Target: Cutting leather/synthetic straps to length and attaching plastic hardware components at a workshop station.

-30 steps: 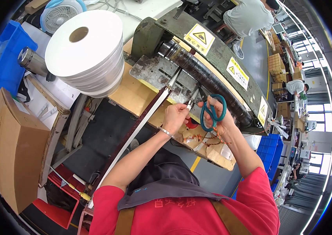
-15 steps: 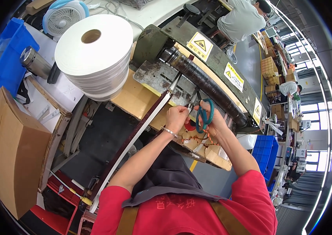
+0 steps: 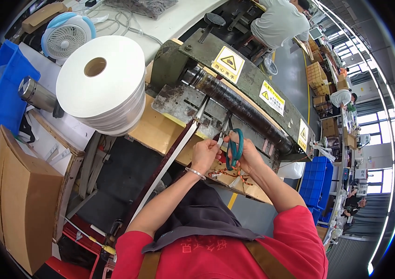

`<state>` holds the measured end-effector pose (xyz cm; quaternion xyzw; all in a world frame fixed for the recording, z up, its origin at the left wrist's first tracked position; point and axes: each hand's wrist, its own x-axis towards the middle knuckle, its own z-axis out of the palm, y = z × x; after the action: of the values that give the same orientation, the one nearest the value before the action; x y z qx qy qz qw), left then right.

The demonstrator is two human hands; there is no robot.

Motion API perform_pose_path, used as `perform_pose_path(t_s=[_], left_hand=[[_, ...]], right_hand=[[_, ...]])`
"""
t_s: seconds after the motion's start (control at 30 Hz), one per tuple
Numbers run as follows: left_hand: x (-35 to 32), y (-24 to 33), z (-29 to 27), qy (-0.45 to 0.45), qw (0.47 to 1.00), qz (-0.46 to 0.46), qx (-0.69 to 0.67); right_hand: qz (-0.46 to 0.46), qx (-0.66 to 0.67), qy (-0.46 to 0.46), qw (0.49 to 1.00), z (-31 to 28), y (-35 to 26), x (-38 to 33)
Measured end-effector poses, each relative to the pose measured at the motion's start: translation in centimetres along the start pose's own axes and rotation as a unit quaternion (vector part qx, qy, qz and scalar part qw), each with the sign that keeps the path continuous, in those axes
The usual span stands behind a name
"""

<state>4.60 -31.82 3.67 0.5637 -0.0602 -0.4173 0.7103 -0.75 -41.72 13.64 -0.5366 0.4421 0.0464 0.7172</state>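
My right hand (image 3: 248,156) grips scissors with teal handles (image 3: 234,146), blades pointing up toward the machine's dark roller (image 3: 239,109). My left hand (image 3: 205,153) is closed just left of the scissors, pinching something small at the blade tips; what it pinches is too small to tell. A white tape strip (image 3: 169,165) runs from the machine's metal plate (image 3: 183,104) down past my left forearm. Small orange and white pieces (image 3: 225,176) lie on the wooden bench edge under my hands.
A big white tape roll (image 3: 102,83) stands left of the machine. A fan (image 3: 67,35), a steel flask (image 3: 39,95), a blue bin (image 3: 2,88) and a cardboard box (image 3: 20,200) lie left. A person in grey (image 3: 279,21) sits beyond the machine; blue crates (image 3: 316,183) at right.
Both hands have shifted slightly along the machine's front edge and come closer together; the scissors now stand more upright between them.
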Motion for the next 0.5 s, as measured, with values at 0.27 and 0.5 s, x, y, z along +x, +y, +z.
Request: perform_pose_path(t_s=[0.27, 0.5], left_hand=[[-0.3, -0.4, -0.3, -0.020, 0.999, -0.017, -0.033], [0.0, -0.7, -0.4, -0.004, 0.997, -0.017, -0.071]], right_hand=[[0.057, 0.052, -0.027, 0.997, -1.4, -2.4, 0.2], [0.041, 0.050, -0.022, 0.998, -1.2, -2.0, 0.1]])
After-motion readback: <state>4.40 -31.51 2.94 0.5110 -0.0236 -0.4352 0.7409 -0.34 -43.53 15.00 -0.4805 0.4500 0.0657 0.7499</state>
